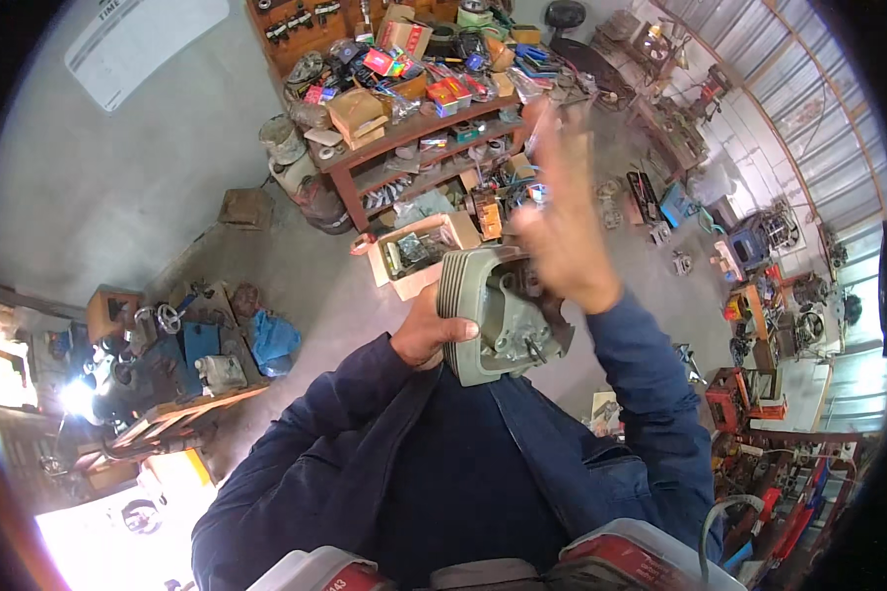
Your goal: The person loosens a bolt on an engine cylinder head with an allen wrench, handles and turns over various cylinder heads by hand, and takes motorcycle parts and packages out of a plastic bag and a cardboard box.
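Observation:
A grey finned metal engine part, seemingly a cylinder head (469, 310), is held before my chest, its hollow side with a thin stud facing up. My left hand (436, 329) grips its left side, thumb over the rim. Raised beyond the part's upper right is my right hand (565, 214), blurred by motion, fingers extended and apart, with nothing visible in it. Whether its lower edge touches the part I cannot tell.
Ahead stands a wooden workbench (414, 133) heaped with boxes and parts. An open cardboard box (417, 255) of parts lies on the floor before it. Tools and machine parts line the right wall. At left is a low bench with a blue plastic bag (273, 341).

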Tool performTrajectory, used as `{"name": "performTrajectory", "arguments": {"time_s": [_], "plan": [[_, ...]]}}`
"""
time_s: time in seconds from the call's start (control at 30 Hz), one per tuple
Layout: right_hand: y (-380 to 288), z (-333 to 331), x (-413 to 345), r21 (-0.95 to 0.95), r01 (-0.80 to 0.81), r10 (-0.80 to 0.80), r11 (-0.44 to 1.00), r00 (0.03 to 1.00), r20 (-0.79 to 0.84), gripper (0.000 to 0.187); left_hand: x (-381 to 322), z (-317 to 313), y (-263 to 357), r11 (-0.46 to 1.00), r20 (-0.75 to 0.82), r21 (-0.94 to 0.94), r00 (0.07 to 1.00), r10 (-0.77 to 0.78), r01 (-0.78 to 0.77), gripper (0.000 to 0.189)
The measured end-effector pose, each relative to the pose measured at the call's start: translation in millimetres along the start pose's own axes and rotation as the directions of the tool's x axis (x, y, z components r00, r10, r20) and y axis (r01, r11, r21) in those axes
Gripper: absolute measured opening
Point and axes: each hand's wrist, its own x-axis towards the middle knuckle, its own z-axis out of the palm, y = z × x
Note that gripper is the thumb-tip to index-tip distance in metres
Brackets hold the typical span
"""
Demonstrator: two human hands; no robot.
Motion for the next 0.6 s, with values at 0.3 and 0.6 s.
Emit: {"name": "performTrajectory", "arguments": {"time_s": [0.3, 0.6], "plan": [[52, -27, -25, 0.588, -0.486, 0.468, 0.647, 0.861, 0.197, 0.065, -9, -9, -10, 0.940, -0.045, -0.327, 0.992, -0.119, 0.098, 0.076], [20, 55, -128, 0.713, -0.617, 0.691, -0.334, 0.354, 0.630, 0.072, -16, -34, -11, 0.915, -0.095, -0.404, 0.994, -0.048, 0.005, 0.079]]}}
